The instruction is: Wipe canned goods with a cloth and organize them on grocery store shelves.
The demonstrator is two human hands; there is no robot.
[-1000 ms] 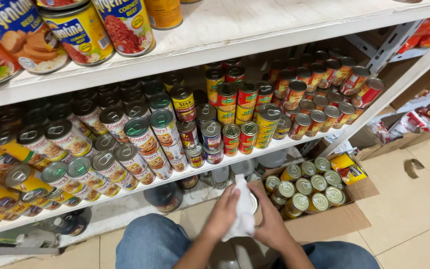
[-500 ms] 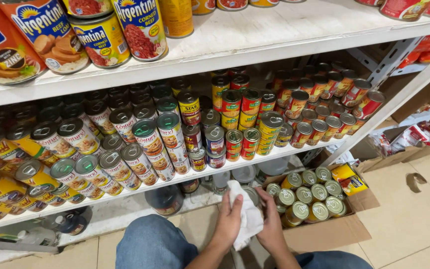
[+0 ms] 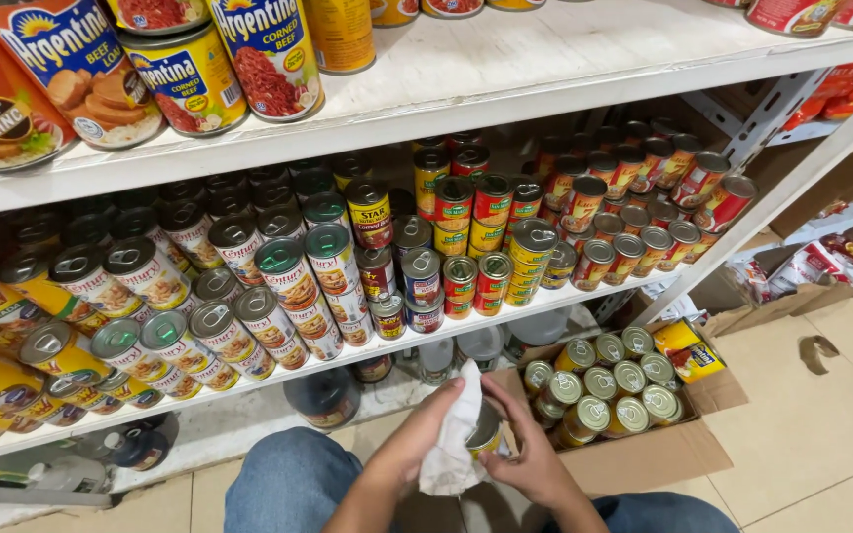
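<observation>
Our left hand (image 3: 417, 434) clasps white cloth (image 3: 454, 434) w/ fingers curled, pressed vs. small can (image 3: 486, 432) gripped in right hand (image 3: 530, 454); carton of cans (image 3: 644, 456) just right.

A can (image 3: 486, 431) now shows under the white cloth (image 3: 453, 434) (partly covered).

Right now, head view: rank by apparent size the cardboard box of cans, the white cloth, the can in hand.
1. cardboard box, largest.
2. white cloth in the left hand.
3. can held by the right hand, mostly covered, so true size unsure.
</observation>
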